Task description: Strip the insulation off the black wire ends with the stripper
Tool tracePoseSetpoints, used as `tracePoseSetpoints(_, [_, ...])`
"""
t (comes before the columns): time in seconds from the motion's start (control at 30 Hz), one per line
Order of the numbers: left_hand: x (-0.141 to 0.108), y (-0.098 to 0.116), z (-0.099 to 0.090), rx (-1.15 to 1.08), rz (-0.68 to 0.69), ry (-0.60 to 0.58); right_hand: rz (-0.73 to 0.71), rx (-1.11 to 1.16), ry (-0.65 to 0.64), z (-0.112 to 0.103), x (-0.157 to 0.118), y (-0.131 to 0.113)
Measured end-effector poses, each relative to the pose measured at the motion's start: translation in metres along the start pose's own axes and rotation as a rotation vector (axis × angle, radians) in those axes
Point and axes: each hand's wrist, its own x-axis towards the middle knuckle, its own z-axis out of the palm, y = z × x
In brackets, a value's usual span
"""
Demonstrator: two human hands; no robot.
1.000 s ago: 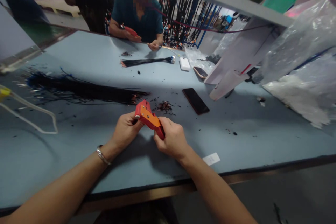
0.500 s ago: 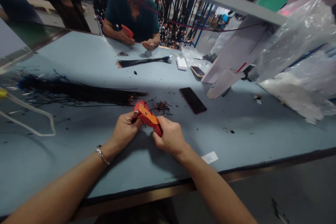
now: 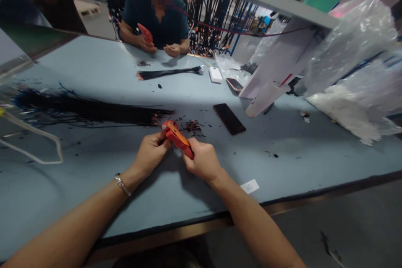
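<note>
My right hand point(image 3: 202, 159) is wrapped around the handles of a red and orange wire stripper point(image 3: 177, 136). The tool slants up to the left, its head beside my left hand point(image 3: 152, 150). My left thumb and fingers are pinched together against that head; whatever they hold is too small or hidden to make out. Just behind the tool lies a small heap of dark, copper-tinged scraps point(image 3: 192, 126). To the left a thick bundle of black wires point(image 3: 103, 109) stretches along the table, with coppery ends toward my hands.
Across the table point(image 3: 150, 201) sits a person point(image 3: 155, 21) holding a red tool, with a smaller wire bundle point(image 3: 171, 73) in front. A black phone point(image 3: 229, 119), white label point(image 3: 250, 186), white box point(image 3: 215, 75) and second phone point(image 3: 234, 84) lie rightward. Plastic bags point(image 3: 351, 46) hang right; a white wire loop point(image 3: 47, 161) is left.
The wire stripper has turned slightly in my hands, which stay nearly in place. Across the table the person's red tool tilts higher. The view has shifted a little.
</note>
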Motion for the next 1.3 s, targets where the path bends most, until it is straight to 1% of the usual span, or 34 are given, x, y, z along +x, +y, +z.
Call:
tracePoseSetpoints(0.1, [0.000, 0.000, 0.000, 0.009, 0.012, -0.018, 0.032, 0.052, 0.007, -0.001, 0.001, 0.001])
tracePoseSetpoints(0.2, [0.000, 0.001, 0.000, 0.061, 0.013, -0.008, 0.134, 0.227, 0.057, -0.007, 0.002, 0.004])
tracePoseSetpoints(0.27, [0.000, 0.002, 0.000, 0.116, 0.011, 0.025, 0.243, 0.490, 0.064, -0.012, 0.003, 0.008])
tracePoseSetpoints(0.37, [0.000, 0.002, 0.000, 0.167, 0.009, 0.052, 0.378, 1.131, 0.000, -0.018, 0.005, 0.014])
tracePoseSetpoints(0.43, [0.000, 0.002, -0.001, 0.189, 0.015, 0.046, 0.415, 1.535, -0.063, -0.019, 0.005, 0.018])
tracePoseSetpoints(0.47, [0.000, 0.002, -0.001, 0.202, 0.022, 0.048, 0.429, 1.681, -0.094, -0.018, 0.005, 0.020])
tracePoseSetpoints(0.53, [0.001, 0.001, -0.003, 0.226, 0.039, 0.071, 0.471, 1.867, -0.154, -0.018, 0.005, 0.023])
tracePoseSetpoints(0.57, [0.001, 0.001, -0.005, 0.235, 0.046, 0.093, 0.495, 1.930, -0.162, -0.018, 0.005, 0.024])
tracePoseSetpoints(0.63, [0.001, 0.001, -0.008, 0.261, 0.050, 0.145, 0.517, 2.027, -0.137, -0.019, 0.005, 0.026])
tracePoseSetpoints(0.67, [0.002, 0.001, -0.011, 0.285, 0.046, 0.172, 0.506, 2.064, -0.104, -0.021, 0.005, 0.027])
tracePoseSetpoints(0.77, [0.003, 0.001, -0.018, 0.397, 0.019, 0.234, 0.432, 2.104, 0.013, -0.028, 0.005, 0.030])
tracePoseSetpoints(0.83, [0.004, 0.001, -0.024, 0.440, 0.014, 0.257, 0.398, 2.065, 0.009, -0.034, 0.005, 0.033])
tracePoseSetpoints(0.87, [0.005, 0.001, -0.026, 0.446, 0.015, 0.265, 0.382, 2.025, -0.029, -0.036, 0.004, 0.033])
tracePoseSetpoints(0.9, [0.005, 0.001, -0.028, 0.449, 0.017, 0.278, 0.362, 1.975, -0.094, -0.038, 0.003, 0.033])
tracePoseSetpoints(1.0, [0.006, 0.001, -0.034, 0.480, 0.021, 0.335, 0.283, 1.811, -0.362, -0.039, -0.003, 0.029])
tracePoseSetpoints(1.07, [0.008, 0.001, -0.038, 0.495, 0.023, 0.386, 0.252, 1.706, -0.518, -0.037, -0.006, 0.022])
tracePoseSetpoints(1.13, [0.010, 0.000, -0.042, 0.501, 0.022, 0.427, 0.234, 1.607, -0.617, -0.035, -0.009, 0.017])
tracePoseSetpoints(1.2, [0.013, -0.001, -0.045, 0.512, 0.029, 0.450, 0.195, 1.517, -0.664, -0.036, -0.009, 0.016])
tracePoseSetpoints(1.23, [0.015, -0.003, -0.046, 0.515, 0.036, 0.463, 0.164, 1.472, -0.660, -0.038, -0.008, 0.017])
tracePoseSetpoints(1.27, [0.016, -0.004, -0.046, 0.521, 0.050, 0.465, 0.129, 1.422, -0.631, -0.042, -0.007, 0.019])
tracePoseSetpoints(1.3, [0.017, -0.005, -0.047, 0.524, 0.063, 0.469, 0.097, 1.357, -0.571, -0.047, -0.007, 0.021])
